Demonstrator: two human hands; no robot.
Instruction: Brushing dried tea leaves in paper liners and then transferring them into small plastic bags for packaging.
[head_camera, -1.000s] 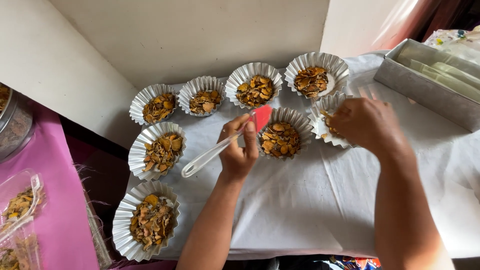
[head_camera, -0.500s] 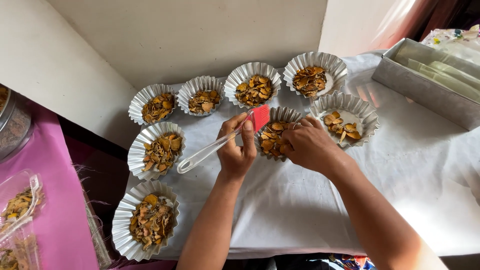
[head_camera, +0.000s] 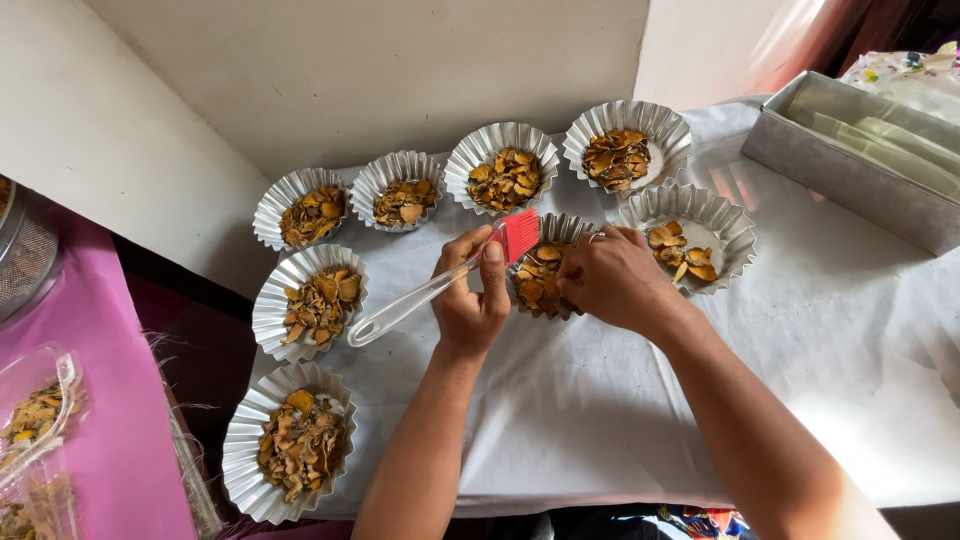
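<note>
- Head view: the left hand (head_camera: 472, 300) has its fingers closed round a clear-handled pastry brush (head_camera: 440, 283), red bristles over a fluted foil cup (head_camera: 540, 272) of dried slices on the white-clothed bench (head_camera: 600, 420).
- The right hand (head_camera: 612, 278) rests on that cup's rim, fingers curled around it.

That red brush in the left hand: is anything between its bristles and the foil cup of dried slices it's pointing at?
Nothing visible is. The brush, held in the left hand, has its red bristles right at the rim of the middle foil cup. The right hand rests on that cup's right side, covering part of it, beside the bristles rather than before them.
</note>
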